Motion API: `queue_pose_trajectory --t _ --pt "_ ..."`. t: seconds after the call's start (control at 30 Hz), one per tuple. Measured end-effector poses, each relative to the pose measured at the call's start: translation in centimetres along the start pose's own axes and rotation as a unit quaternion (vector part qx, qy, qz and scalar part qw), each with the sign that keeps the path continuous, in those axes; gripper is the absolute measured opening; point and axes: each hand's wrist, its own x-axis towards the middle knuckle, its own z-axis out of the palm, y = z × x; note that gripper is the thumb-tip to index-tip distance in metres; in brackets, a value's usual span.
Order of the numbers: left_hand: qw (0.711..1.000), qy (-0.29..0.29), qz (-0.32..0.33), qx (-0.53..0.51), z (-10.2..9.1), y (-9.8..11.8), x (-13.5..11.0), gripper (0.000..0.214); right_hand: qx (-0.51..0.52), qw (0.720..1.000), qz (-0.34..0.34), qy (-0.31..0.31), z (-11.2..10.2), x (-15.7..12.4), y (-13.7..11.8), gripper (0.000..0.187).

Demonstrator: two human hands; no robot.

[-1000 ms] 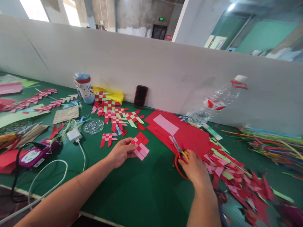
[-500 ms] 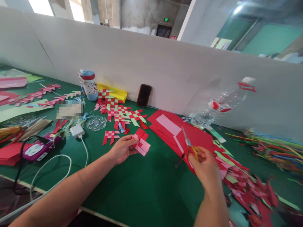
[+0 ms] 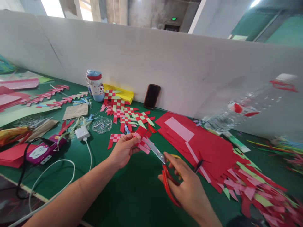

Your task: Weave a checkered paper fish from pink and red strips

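Note:
My left hand [image 3: 123, 150] pinches a small woven piece of red and pink paper strips [image 3: 142, 139] just above the green table [image 3: 132, 189]. My right hand [image 3: 187, 186] grips red-handled scissors [image 3: 163, 171]. Their metal blades point up and left and reach the lower edge of the woven piece. A stack of red paper sheets [image 3: 203, 145] with a pink slip on top lies right of the hands. More finished woven pieces [image 3: 127, 115] lie behind the left hand.
A heap of paper scraps [image 3: 258, 189] covers the table's right side. Near the white partition stand a phone [image 3: 151, 96], a small cartoon bottle [image 3: 95, 85] and a tilted clear plastic bottle [image 3: 246, 108]. A white charger [image 3: 81, 133] with cable and a purple device [image 3: 44, 151] lie left.
My right hand lifted the scissors off the red paper stack and carried them left to the woven piece. My left hand kept holding the piece, shifting only slightly.

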Motion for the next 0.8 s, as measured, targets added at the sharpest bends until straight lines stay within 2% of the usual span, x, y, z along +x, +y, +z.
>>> queue_pose_trajectory --t 0.2,0.5,0.8 --pt "1.000 -0.007 0.013 0.011 0.12 0.16 -0.20 0.027 -0.027 0.999 0.017 -0.018 0.78 0.08 0.54 0.060" --pt "0.999 -0.019 0.019 0.044 0.18 0.02 -0.40 0.026 -0.043 0.998 0.041 -0.027 0.62 0.23 0.46 0.061" --pt "0.999 -0.021 0.002 0.046 0.18 -0.16 -0.45 0.029 -0.045 0.998 0.024 -0.029 0.51 0.05 0.43 0.059"
